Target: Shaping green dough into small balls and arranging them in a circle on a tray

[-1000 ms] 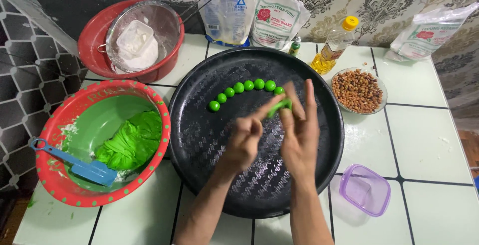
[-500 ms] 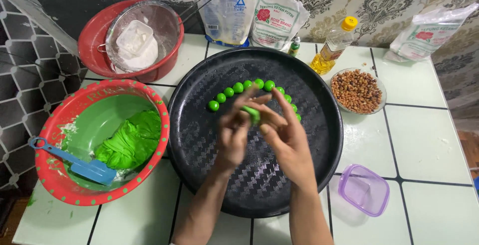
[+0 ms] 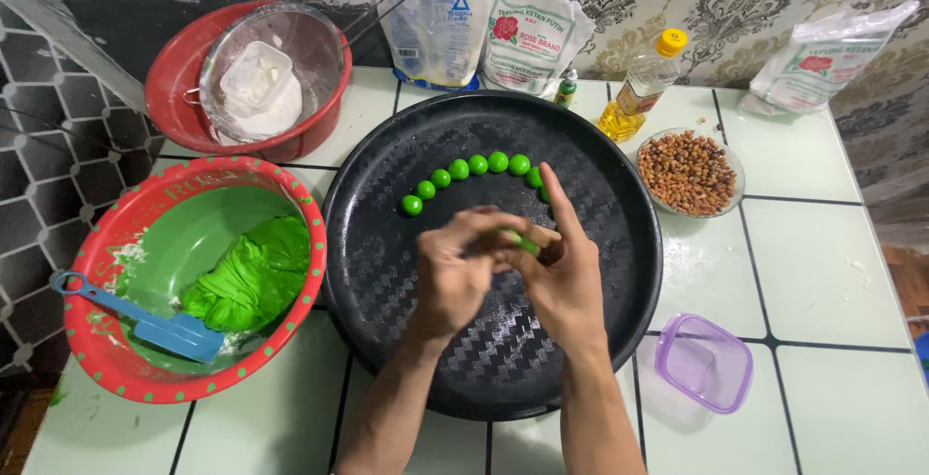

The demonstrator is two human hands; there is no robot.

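Head view: left hand (image 3: 453,277), right hand (image 3: 561,277) mostly hide green dough piece (image 3: 524,241).

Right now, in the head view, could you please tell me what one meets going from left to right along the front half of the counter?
Blue spatula → red basin with green dough → black tray → left hand → right hand → purple container.

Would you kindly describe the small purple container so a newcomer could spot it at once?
Start at the big round black tray in the middle of the white tiled counter. Just off its lower right rim sits the small purple container. It is the only see-through lilac, square-cornered thing there, unlike the round glass bowl of peanuts further back.
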